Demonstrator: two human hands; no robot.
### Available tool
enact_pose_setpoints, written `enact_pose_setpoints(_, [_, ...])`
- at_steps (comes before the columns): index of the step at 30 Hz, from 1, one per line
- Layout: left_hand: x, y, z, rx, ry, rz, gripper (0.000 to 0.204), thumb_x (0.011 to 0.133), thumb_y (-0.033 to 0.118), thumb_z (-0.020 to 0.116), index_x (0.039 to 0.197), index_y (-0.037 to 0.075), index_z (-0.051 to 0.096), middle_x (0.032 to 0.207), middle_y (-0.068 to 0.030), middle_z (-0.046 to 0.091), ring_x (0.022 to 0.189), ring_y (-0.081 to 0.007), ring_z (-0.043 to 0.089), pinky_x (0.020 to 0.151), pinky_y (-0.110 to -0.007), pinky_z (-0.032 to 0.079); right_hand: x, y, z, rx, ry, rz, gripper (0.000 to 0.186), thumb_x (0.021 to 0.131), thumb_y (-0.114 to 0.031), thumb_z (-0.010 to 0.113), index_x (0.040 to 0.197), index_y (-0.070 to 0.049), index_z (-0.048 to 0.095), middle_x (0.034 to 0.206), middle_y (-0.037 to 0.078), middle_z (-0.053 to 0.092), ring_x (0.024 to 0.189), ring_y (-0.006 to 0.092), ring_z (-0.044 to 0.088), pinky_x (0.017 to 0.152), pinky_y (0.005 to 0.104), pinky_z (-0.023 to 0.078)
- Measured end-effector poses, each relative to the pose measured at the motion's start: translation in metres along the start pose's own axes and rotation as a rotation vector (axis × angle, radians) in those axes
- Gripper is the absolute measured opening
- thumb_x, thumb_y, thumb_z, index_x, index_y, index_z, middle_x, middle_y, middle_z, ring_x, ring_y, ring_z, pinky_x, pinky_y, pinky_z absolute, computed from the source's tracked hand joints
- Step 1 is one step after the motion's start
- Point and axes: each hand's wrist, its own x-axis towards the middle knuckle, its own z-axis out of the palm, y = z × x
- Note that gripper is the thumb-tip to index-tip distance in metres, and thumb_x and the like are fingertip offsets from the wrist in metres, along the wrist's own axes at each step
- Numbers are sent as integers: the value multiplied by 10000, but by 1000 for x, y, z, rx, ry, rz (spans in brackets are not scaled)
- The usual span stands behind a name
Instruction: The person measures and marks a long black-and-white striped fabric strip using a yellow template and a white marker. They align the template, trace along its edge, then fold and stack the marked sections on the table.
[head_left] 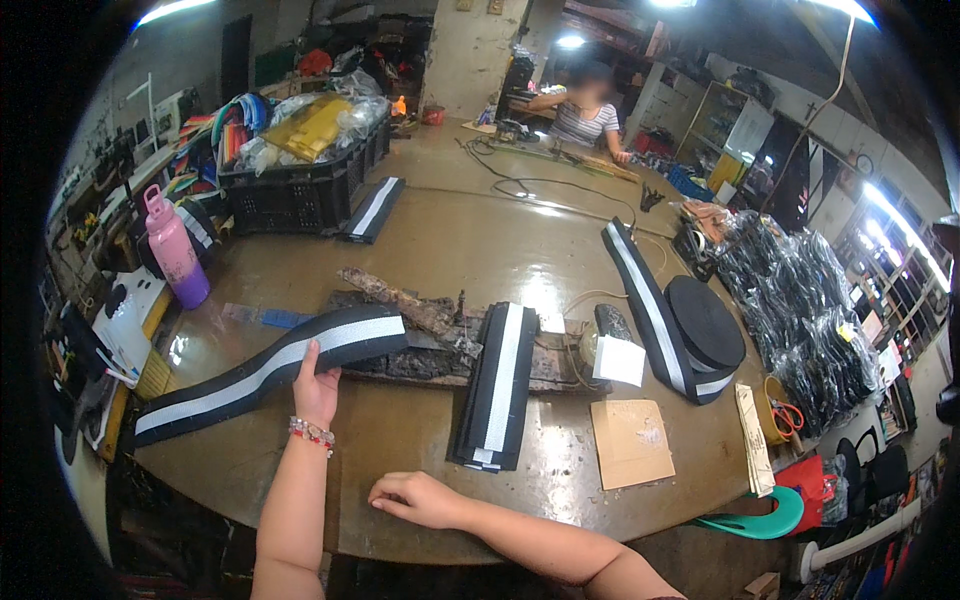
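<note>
Webbing strip (262, 368) is trailing left of the folded stack (497, 390), left hand (318, 398) pinching it; right hand (422, 500) is resting nearside, grip loosely parted.

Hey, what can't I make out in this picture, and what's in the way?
All in the head view:
Left hand: some fingers, hidden behind the long black strap with a white stripe.
Right hand: its palm, hidden by the back of the hand.
Black plastic crate: lower contents, hidden by its walls and the bags on top.
Co-worker in a striped top: face blurred, legs hidden by the brown table.
</note>
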Motion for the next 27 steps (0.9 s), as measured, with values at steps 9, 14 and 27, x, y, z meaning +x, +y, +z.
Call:
enact_pose_setpoints(9, [-1,1,2,4,7,-11,238,885,184,660,1092,89,591,1063,-17,633,938,-129,592,773,-274,468,1,2,0,-12,-12,16,209,887,-233,588,904,-31,640,878,159,643,833,328,628,764,390,495])
enact_pose_setpoints(14, [-6,2,9,7,-31,18,238,884,191,663,1090,98,588,1056,-11,629,920,-119,582,755,-265,458,2,2,1,19,-11,19,209,889,-236,591,903,-33,638,875,157,642,830,323,627,761,384,494])
enact_pose_setpoints(27, [-9,2,18,9,42,36,180,882,196,671,1024,109,603,951,8,640,763,-94,555,630,-231,430,2,5,0,6,-12,1,211,890,-241,590,912,-37,639,873,156,646,830,320,632,755,384,497])
